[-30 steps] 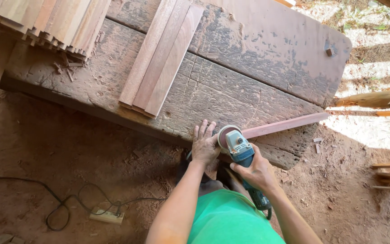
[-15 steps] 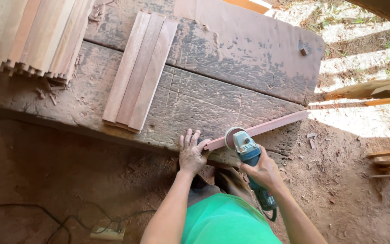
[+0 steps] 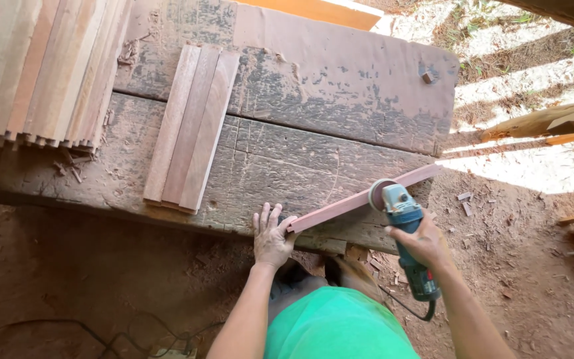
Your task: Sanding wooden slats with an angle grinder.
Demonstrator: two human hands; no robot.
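Left hand (image 3: 272, 236), fingers spread, pins the reddish wooden slat (image 3: 360, 199) on the surface's (image 3: 287, 159) near edge; right hand (image 3: 425, 242) grips the angle grinder (image 3: 403, 226), disc near the slat's far-right end. Three finished-looking slats (image 3: 191, 129) lie left.

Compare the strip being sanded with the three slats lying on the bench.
The strip lies alone at the bench's near edge, pinned by the left hand and met by the grinder; the slats lie untouched, side by side. The strip looks narrower and pinker than the slats. Both are reddish wood.
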